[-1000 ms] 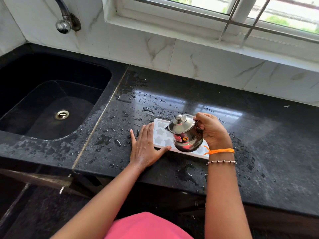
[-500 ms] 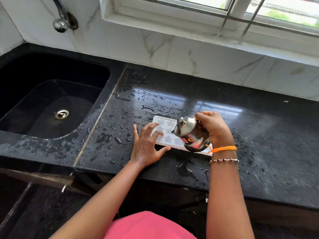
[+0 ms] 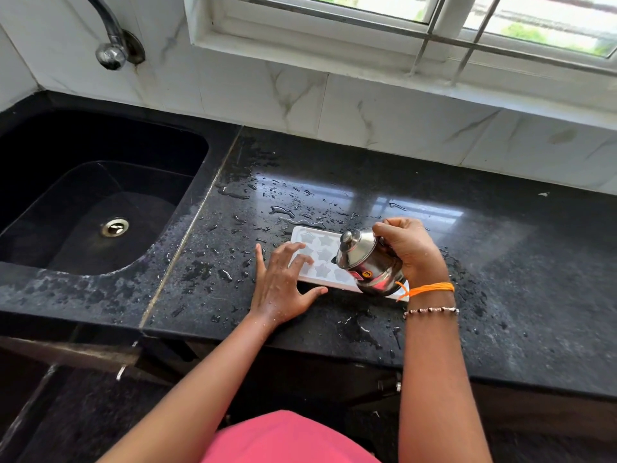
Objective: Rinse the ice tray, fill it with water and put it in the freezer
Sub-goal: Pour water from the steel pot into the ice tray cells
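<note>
White ice tray (image 3: pixel 315 262) with star-shaped cells lies flat on the wet black worktop (image 3: pixel 500 262), right of the sink (image 3: pixel 100 202), so its cells can take water. Left hand (image 3: pixel 283 289) rests on the tray's left end, fingers straight, apparently steadying it. Right hand (image 3: pixel 410 252), fingers curled, holds a steel pot (image 3: pixel 367 262) tilted over the tray, evidently to pour.

we stand in a home kitchen: black granite counter (image 3: pixel 500 262), sunken sink (image 3: pixel 83 208) at nine o'clock, wall tap (image 3: pixel 112 53), marble tiles (image 3: pixel 384 118), window (image 3: pixel 434 15) at twelve.
</note>
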The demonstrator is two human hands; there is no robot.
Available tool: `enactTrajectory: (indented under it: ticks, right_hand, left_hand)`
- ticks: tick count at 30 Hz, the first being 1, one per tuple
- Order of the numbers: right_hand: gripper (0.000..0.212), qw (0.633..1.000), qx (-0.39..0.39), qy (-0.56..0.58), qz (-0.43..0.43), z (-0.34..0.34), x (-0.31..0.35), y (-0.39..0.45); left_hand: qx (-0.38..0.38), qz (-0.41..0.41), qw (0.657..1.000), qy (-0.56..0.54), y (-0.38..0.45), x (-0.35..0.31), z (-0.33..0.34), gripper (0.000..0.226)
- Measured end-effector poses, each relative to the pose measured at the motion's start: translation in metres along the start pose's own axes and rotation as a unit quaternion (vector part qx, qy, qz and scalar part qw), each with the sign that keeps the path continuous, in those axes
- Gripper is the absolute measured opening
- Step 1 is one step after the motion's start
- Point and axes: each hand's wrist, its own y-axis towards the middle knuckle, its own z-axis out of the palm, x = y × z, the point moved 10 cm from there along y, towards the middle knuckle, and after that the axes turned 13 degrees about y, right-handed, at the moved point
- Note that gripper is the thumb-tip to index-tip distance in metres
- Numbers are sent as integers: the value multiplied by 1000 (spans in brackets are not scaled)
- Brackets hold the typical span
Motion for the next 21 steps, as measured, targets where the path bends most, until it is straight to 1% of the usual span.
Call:
enactTrajectory:
  ticks: [13,21]
  right_hand:
    - [37,1000,-14,-1,-7,-4,3,-3]
    - [37,1000,-12,25,-2,-5,5,-4]
  left_hand:
    - [8,0,1000,-12,0,0,1,56]
    - [11,-2,1000,-14,1,0,0,55]
